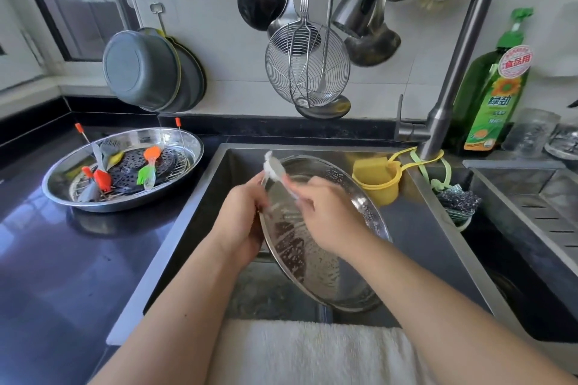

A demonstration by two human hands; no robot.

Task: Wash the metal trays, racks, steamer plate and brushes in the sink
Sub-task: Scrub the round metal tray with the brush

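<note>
A round, shallow metal tray (325, 247) with a raised rim stands tilted inside the dark steel sink (200, 216), its shiny inner face streaked with white suds and water beads. The left hand (240, 222) curls round the tray's left rim and holds it up, while the right hand (325, 216) grips the handle of a small brush (276, 170); the brush head is blurred and foamy white, lying against the upper part of the tray. The two hands sit close together over the tray. Left of the sink, on the glossy black counter (56, 259), rests a second wide metal tray (125, 200), smooth and mirror-bright. In it lie a dark perforated steamer plate (137, 166), a wire rack with orange-tipped legs (179, 141), and silicone brushes with soft finger-like bristles: an orange one (152, 154), a green one (144, 176) and a red one (102, 180). At the sink's back right corner hangs a yellow plastic cup (378, 181) near the base of the grey curved tap (450, 78). Behind the tap stands a green bottle of dish soap (491, 94). On the tiled wall above the sink hang a round wire skimmer (306, 69) and ladles. A white fluffy towel (312, 353) lies along the sink's front edge.
</note>
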